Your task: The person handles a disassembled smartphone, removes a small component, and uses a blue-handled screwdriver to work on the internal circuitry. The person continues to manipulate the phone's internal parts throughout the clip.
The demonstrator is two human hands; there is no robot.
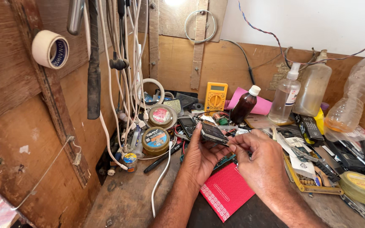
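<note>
Over on the left a roll of white tape (50, 49) hangs on the wooden wall, beside a bunch of white cables (125, 80) trailing down to the cluttered bench. Below them sits a round tin with a blue-and-orange lid (155, 139). The left hand (199, 158) is curled around a small dark handset with its casing off (213, 133), held up just above the bench — fingers underneath, thumb along the near edge. The right hand (260, 162) is pinched shut at that handset's right end; whether it grips a tool or a small part I can't tell. For fine work like this, I'd judge it best to keep the left grip firm and both wrists low (the red patterned booklet (227, 191) lies right beneath them). Further right stand a yellow multimeter (216, 96), a brown bottle with a white cap (244, 105) and a clear spray bottle (285, 96).
</note>
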